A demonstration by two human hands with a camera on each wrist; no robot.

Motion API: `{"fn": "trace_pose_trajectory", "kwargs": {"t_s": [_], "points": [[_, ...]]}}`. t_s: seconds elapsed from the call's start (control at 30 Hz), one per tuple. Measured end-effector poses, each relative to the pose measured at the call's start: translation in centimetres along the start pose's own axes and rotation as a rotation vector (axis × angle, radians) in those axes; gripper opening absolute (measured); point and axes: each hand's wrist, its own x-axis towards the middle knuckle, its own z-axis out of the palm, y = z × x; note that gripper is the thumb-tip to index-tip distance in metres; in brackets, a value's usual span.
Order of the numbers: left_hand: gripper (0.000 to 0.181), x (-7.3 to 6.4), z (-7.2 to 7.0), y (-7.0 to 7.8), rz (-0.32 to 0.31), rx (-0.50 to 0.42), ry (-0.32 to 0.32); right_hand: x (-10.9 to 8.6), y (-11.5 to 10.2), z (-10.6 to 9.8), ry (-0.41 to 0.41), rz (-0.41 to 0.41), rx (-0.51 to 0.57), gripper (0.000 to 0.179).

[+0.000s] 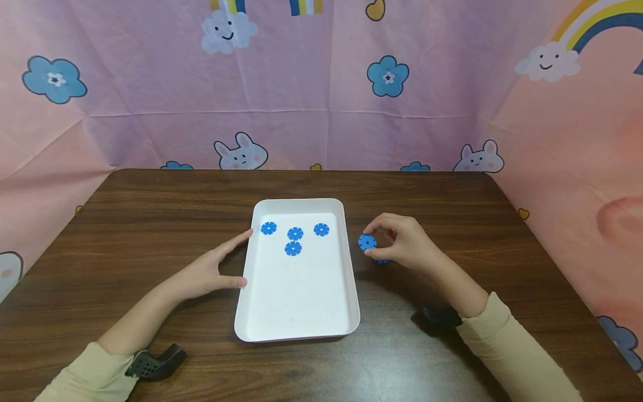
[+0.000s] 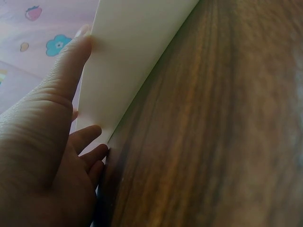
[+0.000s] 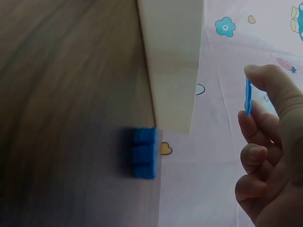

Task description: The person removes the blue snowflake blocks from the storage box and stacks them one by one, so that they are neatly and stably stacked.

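A white tray (image 1: pixel 296 301) stands on the table with several blue notched discs lying in its far half, among them one blue disc (image 1: pixel 268 228) near the left wall and another disc (image 1: pixel 321 229) near the right wall. My left hand (image 1: pixel 206 273) touches the tray's left side with thumb and fingertips spread. Just right of the tray, my right hand (image 1: pixel 407 243) pinches a blue snowflake disc (image 1: pixel 367 242) by its edges between thumb and finger, above the table. Below that hand sits a small stack of blue discs (image 3: pixel 144 153), mostly hidden in the head view.
The brown wooden table (image 1: pixel 166 223) reaches back to a pink patterned cloth (image 1: pixel 301 84). A black strap device (image 1: pixel 157 362) sits at the left wrist, and another dark device (image 1: pixel 439 317) is at the right wrist.
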Motion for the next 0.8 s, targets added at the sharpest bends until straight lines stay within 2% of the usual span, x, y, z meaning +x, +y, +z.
{"fn": "trace_pose_trajectory", "kwargs": {"t_s": [0.23,0.53,0.8], "points": [[0.097,0.0,0.0,0.1,0.011,0.009,0.001,-0.7,1.0,-0.3,-0.017,0.039,-0.020,0.026],[0.098,0.0,0.1,0.1,-0.018,0.016,-0.006,-1.7,2.1,-0.7,-0.048,0.113,-0.064,0.027],[0.098,0.0,0.0,0.2,-0.014,0.011,0.001,-1.8,3.1,-0.7,-0.076,0.133,-0.105,0.027]]}}
